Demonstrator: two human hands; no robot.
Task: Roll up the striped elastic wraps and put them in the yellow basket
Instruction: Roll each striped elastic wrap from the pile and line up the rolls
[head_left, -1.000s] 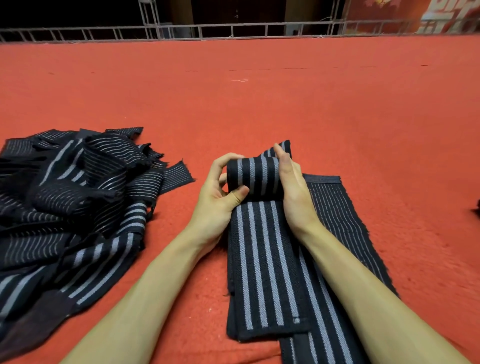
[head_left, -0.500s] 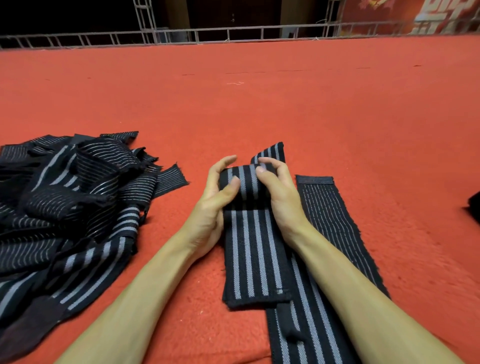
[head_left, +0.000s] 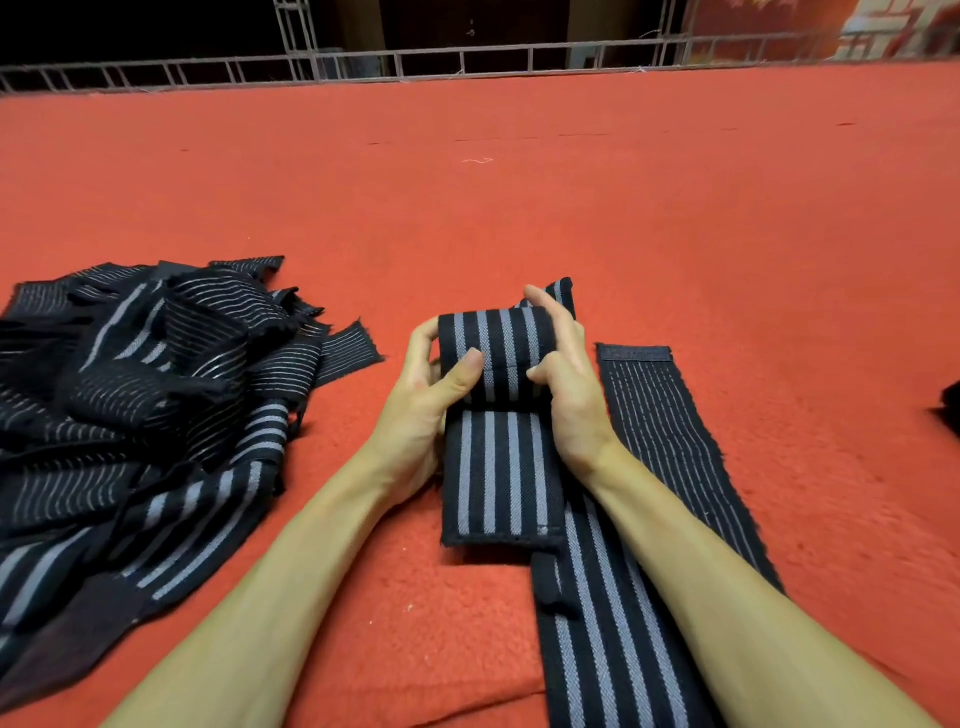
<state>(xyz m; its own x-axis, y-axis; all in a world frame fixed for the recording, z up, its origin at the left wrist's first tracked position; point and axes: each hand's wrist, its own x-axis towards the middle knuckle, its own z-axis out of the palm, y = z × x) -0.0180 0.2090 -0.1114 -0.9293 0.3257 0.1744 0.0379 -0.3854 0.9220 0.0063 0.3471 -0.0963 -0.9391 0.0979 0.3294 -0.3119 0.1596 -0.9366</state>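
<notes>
A black wrap with grey stripes lies lengthwise on the red carpet, its far part wound into a thick roll (head_left: 493, 353). My left hand (head_left: 426, 410) grips the roll's left end, thumb pressed on its front. My right hand (head_left: 566, 384) holds the right end with curled fingers. The unrolled tail (head_left: 498, 478) runs toward me and ends in a stitched edge. The yellow basket is out of view.
A heap of several tangled striped wraps (head_left: 135, 405) covers the carpet at the left. Two more wraps lie flat to the right, one broad-striped (head_left: 602, 639) under my right forearm, one thin-striped (head_left: 660, 415). A metal rail (head_left: 467, 62) borders the far edge.
The roll has grown thicker and come nearer to me, and the flat tail is shorter. Both hands have shifted their hold on the roll's ends.
</notes>
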